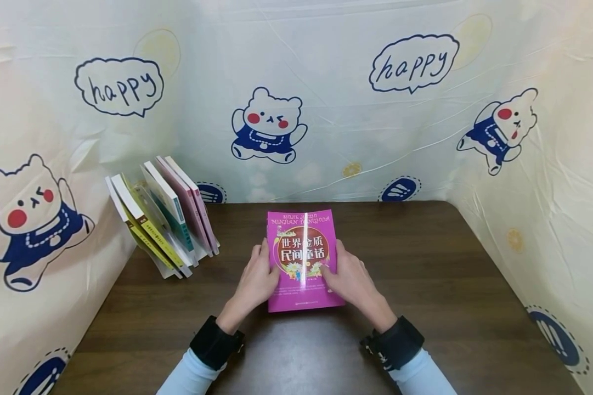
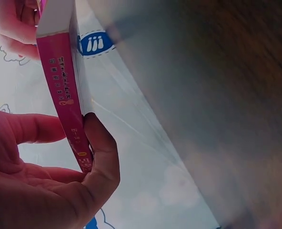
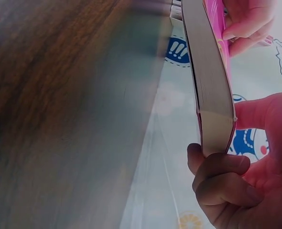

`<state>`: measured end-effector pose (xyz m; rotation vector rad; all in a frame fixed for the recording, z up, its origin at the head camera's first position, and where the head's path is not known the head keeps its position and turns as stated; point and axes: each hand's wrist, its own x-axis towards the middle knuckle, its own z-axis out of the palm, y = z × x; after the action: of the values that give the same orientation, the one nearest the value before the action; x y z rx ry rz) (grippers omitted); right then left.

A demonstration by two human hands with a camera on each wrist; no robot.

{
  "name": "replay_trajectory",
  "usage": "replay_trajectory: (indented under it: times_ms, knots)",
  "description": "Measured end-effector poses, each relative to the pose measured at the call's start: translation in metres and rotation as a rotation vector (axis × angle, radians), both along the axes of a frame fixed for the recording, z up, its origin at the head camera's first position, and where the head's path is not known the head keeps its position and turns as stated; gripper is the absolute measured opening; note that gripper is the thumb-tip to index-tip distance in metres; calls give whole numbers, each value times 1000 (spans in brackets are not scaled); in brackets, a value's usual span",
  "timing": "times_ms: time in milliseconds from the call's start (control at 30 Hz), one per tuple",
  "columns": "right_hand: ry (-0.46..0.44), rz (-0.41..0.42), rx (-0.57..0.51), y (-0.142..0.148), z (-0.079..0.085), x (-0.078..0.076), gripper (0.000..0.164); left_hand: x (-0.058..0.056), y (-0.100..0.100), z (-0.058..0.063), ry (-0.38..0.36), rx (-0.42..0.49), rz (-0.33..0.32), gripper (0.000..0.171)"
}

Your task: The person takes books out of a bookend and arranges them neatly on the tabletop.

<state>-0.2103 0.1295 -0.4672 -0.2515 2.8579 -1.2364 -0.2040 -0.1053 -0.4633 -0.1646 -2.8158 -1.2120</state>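
Both hands hold a magenta paperback book [image 1: 296,296] with its front cover up, in the middle of the head view. The left hand [image 1: 259,277] grips its left side, thumb on the cover and fingers beneath. On the opposite side the right hand [image 1: 350,277] does the same. In the left wrist view the book's pink spine [image 2: 65,90] faces the left hand [image 2: 60,176]. The pale page edges [image 3: 210,86] show in the right wrist view, with the right hand [image 3: 241,176] curled around a corner.
Several books [image 1: 163,219] stand leaning together at the left back of the dark wooden table [image 1: 424,263]. A pale cloth [image 1: 335,137] printed with cartoon bears hangs behind the table and along both sides. Each wrist wears a black band [image 1: 214,343].
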Motion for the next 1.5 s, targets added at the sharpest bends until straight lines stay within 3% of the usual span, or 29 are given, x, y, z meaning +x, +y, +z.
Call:
replay_trajectory:
  times_ms: [733, 1133, 1500]
  knots:
    - [-38, -32, 69, 7, -5, 1, 75, -9, 5, -16, 8, -6, -28, 67]
    - [-113, -49, 87, 10, -11, 2, 82, -9, 11, -24, -113, 76, -60, 71]
    - [-146, -61, 96, 15, -15, 1, 78, -12, 15, -22, -137, -37, -136, 68]
